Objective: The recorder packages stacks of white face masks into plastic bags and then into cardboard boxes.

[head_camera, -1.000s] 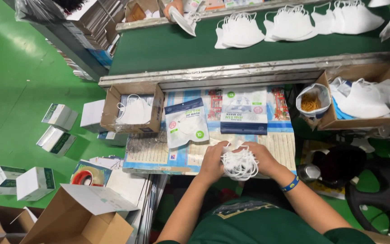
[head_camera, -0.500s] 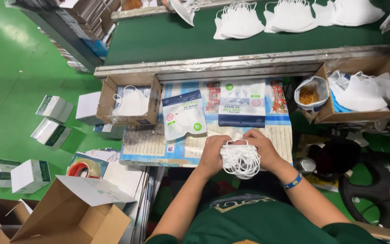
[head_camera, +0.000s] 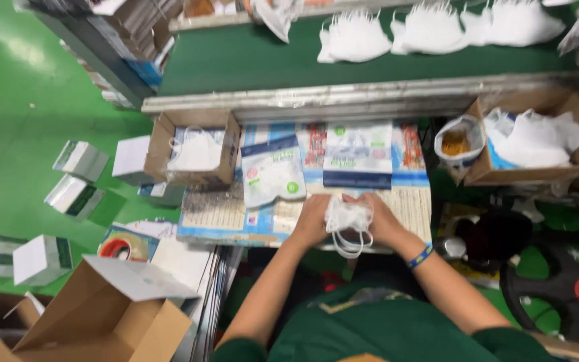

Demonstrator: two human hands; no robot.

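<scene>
My left hand (head_camera: 313, 218) and my right hand (head_camera: 380, 218) together grip a small stack of white face masks (head_camera: 345, 218) with elastic loops hanging below it. The hands are over the near edge of a small work board covered with printed sheets (head_camera: 236, 214). On that board, just beyond the hands, lie a sealed bag holding a mask (head_camera: 271, 170) and a stack of flat printed bags (head_camera: 358, 153). A blue and yellow band circles my right wrist (head_camera: 421, 255).
A green conveyor (head_camera: 269, 60) carries piles of white masks (head_camera: 430, 28). A cardboard box with masks (head_camera: 194, 149) stands on the left, another (head_camera: 537, 137) on the right next to a small tub (head_camera: 456, 139). Small cartons (head_camera: 78, 161), a tape roll (head_camera: 116, 248) and open cardboard boxes (head_camera: 102, 315) lie lower left.
Both hands stayed together on the mask stack, squeezing it a little narrower. The camera view shifted slightly; nothing on the board moved.
</scene>
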